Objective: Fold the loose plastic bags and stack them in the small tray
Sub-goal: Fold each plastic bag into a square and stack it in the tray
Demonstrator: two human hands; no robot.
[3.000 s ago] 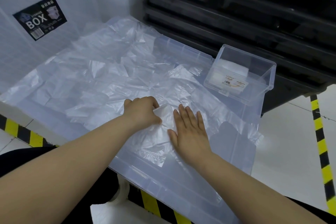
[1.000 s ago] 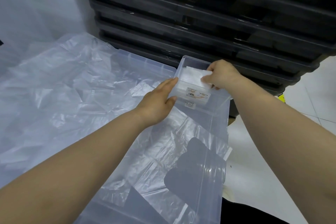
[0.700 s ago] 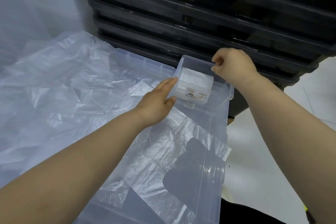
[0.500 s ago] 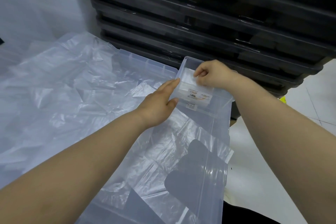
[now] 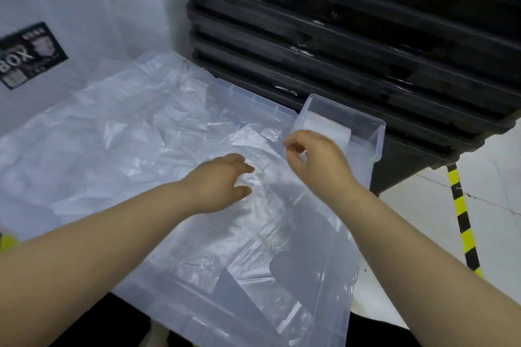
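Head view: black label (image 5: 29, 55) reading "BOX" beyond the plastic bags (image 5: 127, 135).

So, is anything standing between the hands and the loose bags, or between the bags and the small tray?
Nothing visible does. The left hand lies open over the loose bags, the right hand hangs just before the small tray, whose top is open; only folded bags lie inside.

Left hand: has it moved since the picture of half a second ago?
Yes. The left hand has left the tray's side wall and come back toward the person, over the loose bags.
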